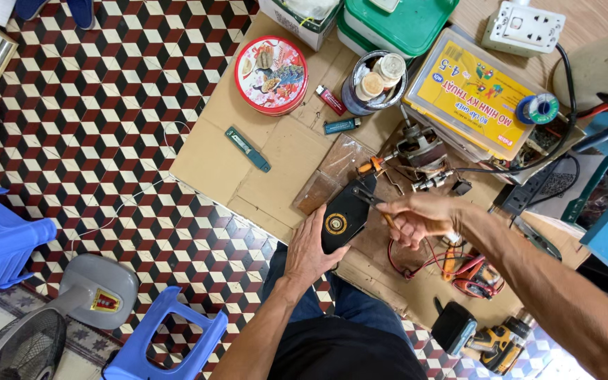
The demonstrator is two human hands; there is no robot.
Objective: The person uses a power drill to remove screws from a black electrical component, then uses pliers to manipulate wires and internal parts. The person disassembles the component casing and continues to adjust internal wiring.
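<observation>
My left hand (pixel 310 251) grips a black oval plastic cover (pixel 345 214) with a round gold emblem, holding it upright over the cardboard sheet (pixel 276 162). My right hand (pixel 420 218) holds a thin dark tool (pixel 369 199) whose tip touches the upper edge of the black cover. Red wires (pixel 416 264) trail below my right hand. A small electric motor (pixel 420 149) with an orange-handled tool (pixel 372 166) beside it lies just beyond the cover.
A round red tin (pixel 271 74), a teal utility knife (pixel 248 149), a jar of bits (pixel 374 83), a yellow plastic box (pixel 476 91), a solder spool (pixel 537 108), a power strip (pixel 526 28), a multimeter (pixel 478 276) and a cordless drill (pixel 497 345) surround me. Blue stools (pixel 8 239) and a fan (pixel 51 324) stand on the tiled floor.
</observation>
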